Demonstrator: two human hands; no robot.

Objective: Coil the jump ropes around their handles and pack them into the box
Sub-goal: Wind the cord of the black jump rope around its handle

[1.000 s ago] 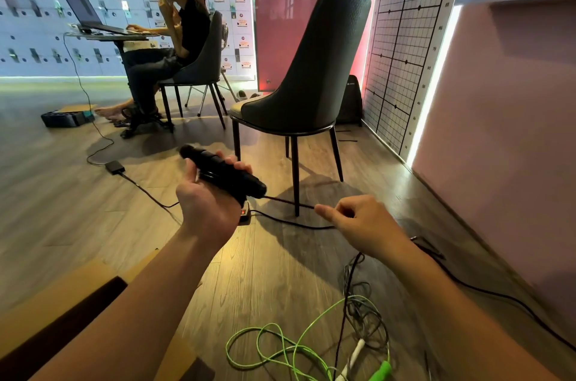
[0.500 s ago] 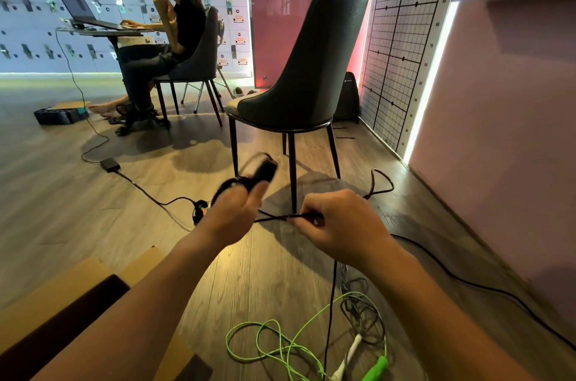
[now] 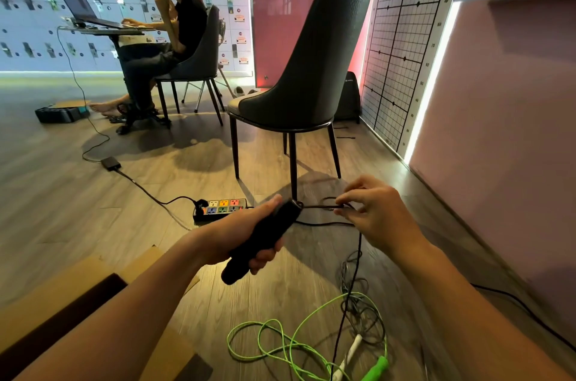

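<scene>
Handle first: left grip (image 3: 246, 240) is wrapped round the black handle (image 3: 265, 243), fingers curled under, thumb along the top. That makes it a fixed spool w/ its rope end aimed at the right grip (image 3: 377, 215). Could be two handles held as one; can't tell.

Right grip pinches the black rope (image 3: 321, 207) betw. thumb and fingertips, near the handle's tip, other fingers loosely curled. The short run betw. the two grips looks taut. Deliberate, I'd say: tension should let each turn lie snug, not slip off. From the right grip the rope drops to the floor (image 3: 93, 209), so plenty left to wind. No turns visible on the handle yet.

Looks: handle is matte black, thick, roughly cylindrical, rounded butt poking out below my palm. Rope is thin, black, w/ a small loop by my fingertips.

Green rope (image 3: 280, 346) lies in loose loops on the floor below my arms, w/ a green handle (image 3: 375, 367) and white handle (image 3: 353, 349) near the bottom edge. A grey rope (image 3: 361, 302) sits tangled just beside them.

Box (image 3: 31, 296) is cardboard, open, flaps out, at lower left near my left forearm. Prob. close so a finished bundle can go straight in. Its inside is dark; can't see any rope in there.
</scene>
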